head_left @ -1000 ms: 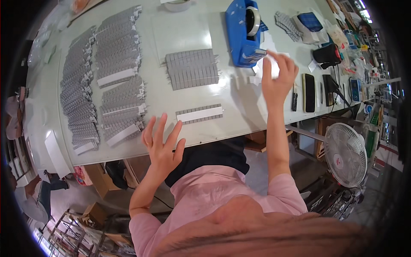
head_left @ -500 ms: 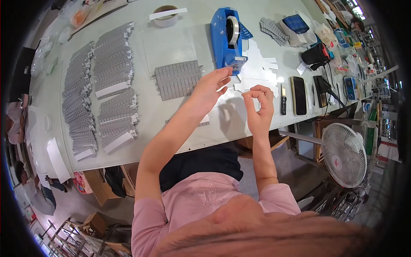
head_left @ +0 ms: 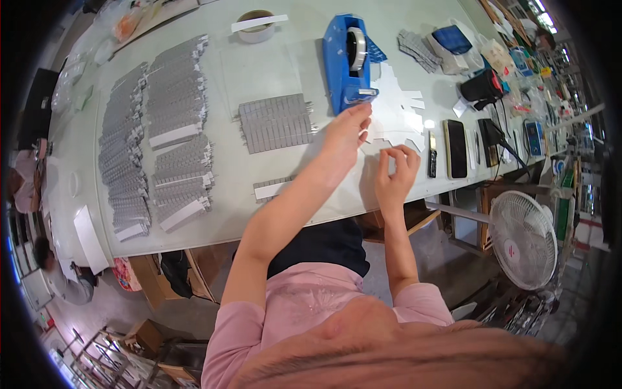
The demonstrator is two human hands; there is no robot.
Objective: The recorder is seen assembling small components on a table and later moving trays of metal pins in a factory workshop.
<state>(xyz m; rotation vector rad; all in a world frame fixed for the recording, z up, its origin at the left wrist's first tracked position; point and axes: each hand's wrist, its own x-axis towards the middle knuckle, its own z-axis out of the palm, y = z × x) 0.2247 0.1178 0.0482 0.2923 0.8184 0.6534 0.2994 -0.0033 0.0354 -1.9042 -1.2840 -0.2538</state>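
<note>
My left hand reaches to the front end of a blue tape dispenser, thumb and fingers pinched together at its cutter, where the tape comes off. The clear strip itself is hard to make out. To its right, above the table's front edge, my right hand is curled with thumb and forefinger brought together; anything between them is too small to see. White paper pieces lie beyond both hands. Left of my left hand rests a block of grey segmented strips, and a smaller grey strip piece with a white label lies near my forearm.
Long rows of grey strips cover the left side. A tape roll with a white strip across it stands at the back. On the right lie a cutter knife, a phone and cables; a white fan stands beyond the table edge.
My left hand has moved slightly right along the dispenser's front, its fingers closing together. My right hand has dropped a little toward me. The small grey strip piece is less covered by my forearm.
</note>
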